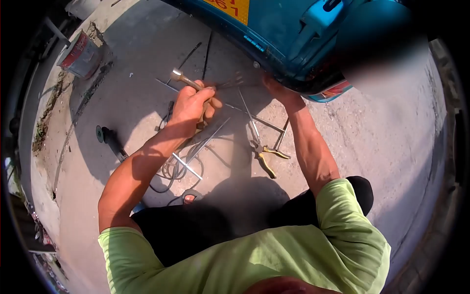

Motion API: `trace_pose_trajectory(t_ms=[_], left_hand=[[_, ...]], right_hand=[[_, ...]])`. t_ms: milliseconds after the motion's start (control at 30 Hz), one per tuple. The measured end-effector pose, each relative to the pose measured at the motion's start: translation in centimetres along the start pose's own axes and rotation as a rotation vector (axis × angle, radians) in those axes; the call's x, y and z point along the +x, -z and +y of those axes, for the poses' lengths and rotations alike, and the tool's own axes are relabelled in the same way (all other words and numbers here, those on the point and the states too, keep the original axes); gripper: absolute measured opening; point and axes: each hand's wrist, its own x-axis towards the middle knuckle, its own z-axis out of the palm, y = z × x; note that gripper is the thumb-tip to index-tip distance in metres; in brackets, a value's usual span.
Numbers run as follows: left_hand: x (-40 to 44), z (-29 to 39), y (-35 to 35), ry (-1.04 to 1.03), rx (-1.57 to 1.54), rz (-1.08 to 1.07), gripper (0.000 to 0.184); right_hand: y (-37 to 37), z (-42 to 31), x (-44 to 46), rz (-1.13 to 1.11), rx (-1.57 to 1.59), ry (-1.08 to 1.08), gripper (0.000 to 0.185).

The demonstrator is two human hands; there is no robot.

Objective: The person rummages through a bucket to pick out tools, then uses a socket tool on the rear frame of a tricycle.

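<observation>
In the head view my left hand (193,105) is closed around what looks like a hammer (188,81), its shiny metal face pointing up and to the left. My right hand (281,92) reaches to the lower edge of a blue vehicle body (274,44); its fingers are blurred and partly hidden there, so I cannot see what they hold. Between my arms, pliers with yellow and black handles (267,158) lie on the concrete beside thin metal rods (259,120). A dark blurred piece (230,83) shows between the two hands.
An angle grinder (112,144) with a green disc lies left of my left forearm. Its dark cable (171,171) coils near my foot (189,198). A paint-stained bucket (81,56) stands at the upper left. The vehicle's rear lamp (333,91) overhangs the ground at right.
</observation>
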Motion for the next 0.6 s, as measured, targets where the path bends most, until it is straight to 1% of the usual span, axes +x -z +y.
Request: trace_pose_trajectory(t_ms=[67, 100, 200, 233, 300, 333, 400, 467, 500, 533, 600], left_hand=[[-2.5, 3.8, -0.8, 0.006, -0.037, -0.039, 0.024], [-3.3, 4.9, -1.1, -0.039, -0.023, -0.052, 0.024], [-4.5, 6.1, -2.3, -0.066, -0.026, -0.060, 0.024], [-4.5, 6.1, -2.8, -0.078, -0.039, -0.061, 0.022], [-3.7, 5.0, -3.5, -0.081, -0.039, -0.027, 0.020], [-3.6, 4.5, -3.8, -0.079, -0.041, -0.019, 0.020], [-2.8, 3.8, -4.2, -0.046, -0.062, -0.015, 0.018], [-2.7, 3.5, -4.2, -0.023, -0.090, 0.004, 0.018], [-2.5, 3.4, -4.1, -0.034, -0.147, -0.002, 0.009], [-2.2, 3.2, -4.1, -0.044, -0.171, -0.012, 0.010], [-1.5, 2.3, -3.9, -0.059, -0.221, -0.039, 0.012]], right_hand=[[-6.3, -6.9, 1.2, 0.041, -0.153, 0.180, 0.057], [-9.0, -9.7, 0.7, 0.013, 0.247, 0.088, 0.059], [-6.8, -5.9, 2.1, -0.072, 0.260, 0.109, 0.063], [-6.4, -4.4, 2.4, -0.081, 0.068, 0.153, 0.063], [-5.5, -2.7, 2.4, -0.013, 0.001, 0.142, 0.061], [-5.6, -2.5, 2.3, 0.056, 0.128, 0.085, 0.059], [-5.5, -3.6, 2.7, -0.032, 0.555, 0.010, 0.057], [-5.8, -3.7, 2.8, -0.345, 1.175, -0.079, 0.056], [-5.0, -2.9, 3.5, -0.346, 1.082, -0.076, 0.056], [-4.3, -2.5, 4.3, -0.343, 0.990, -0.069, 0.056], [-3.6, -1.6, 4.5, -0.198, 0.877, -0.059, 0.056]])
